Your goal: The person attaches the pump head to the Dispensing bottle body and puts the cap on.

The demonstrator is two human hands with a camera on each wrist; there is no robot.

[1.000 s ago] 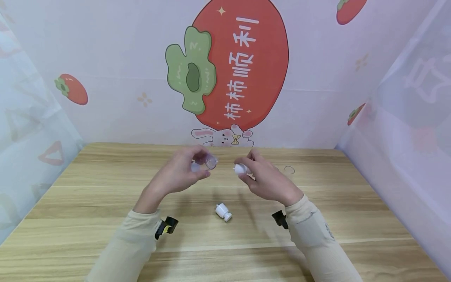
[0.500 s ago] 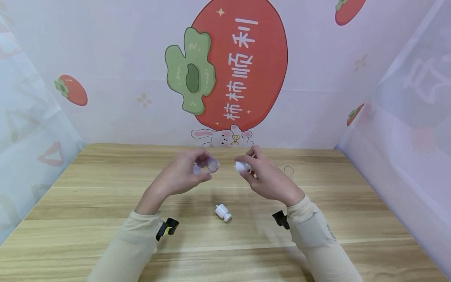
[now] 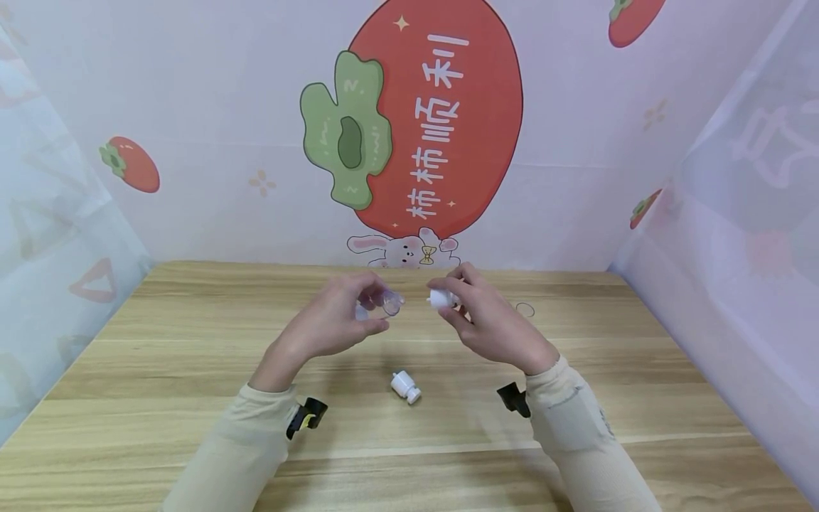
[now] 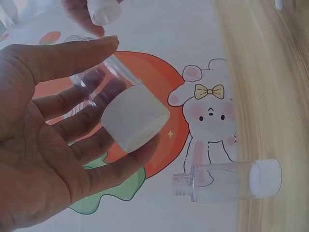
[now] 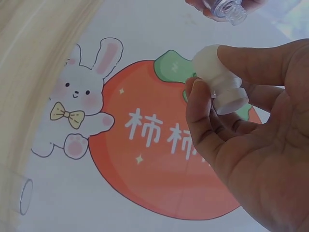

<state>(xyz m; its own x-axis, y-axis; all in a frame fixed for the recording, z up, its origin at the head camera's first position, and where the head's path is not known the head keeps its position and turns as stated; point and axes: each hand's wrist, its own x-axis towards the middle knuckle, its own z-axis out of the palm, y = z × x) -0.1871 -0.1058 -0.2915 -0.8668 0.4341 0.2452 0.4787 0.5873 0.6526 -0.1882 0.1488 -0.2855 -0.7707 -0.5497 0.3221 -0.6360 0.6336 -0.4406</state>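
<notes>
My left hand [image 3: 339, 320] holds a clear bottle [image 3: 392, 304] with a white base, raised over the table. Its bare threaded neck [image 5: 236, 13] shows in the right wrist view. Across a small gap, my right hand [image 3: 493, 323] pinches a white pump top [image 3: 440, 299] between thumb and fingers. That top's narrower collar and round end [image 5: 231, 100] face the palm in the right wrist view. A second white pump top [image 3: 405, 386] lies on its side on the table, nearer the body. Another clear bottle [image 4: 222, 182] with a white base stands uncapped in the left wrist view.
A clear open-ended cylinder, its rim [image 3: 525, 310] showing as a thin ring, stands on the wooden table [image 3: 192, 427] beyond the right wrist. Behind the table hangs a printed cloth [image 3: 224, 107]; further cloths close off both sides.
The left hand has moved slightly right with the bottle. My right hand has shifted a little up and to the right with the pump top. The lying pump top stays put.
</notes>
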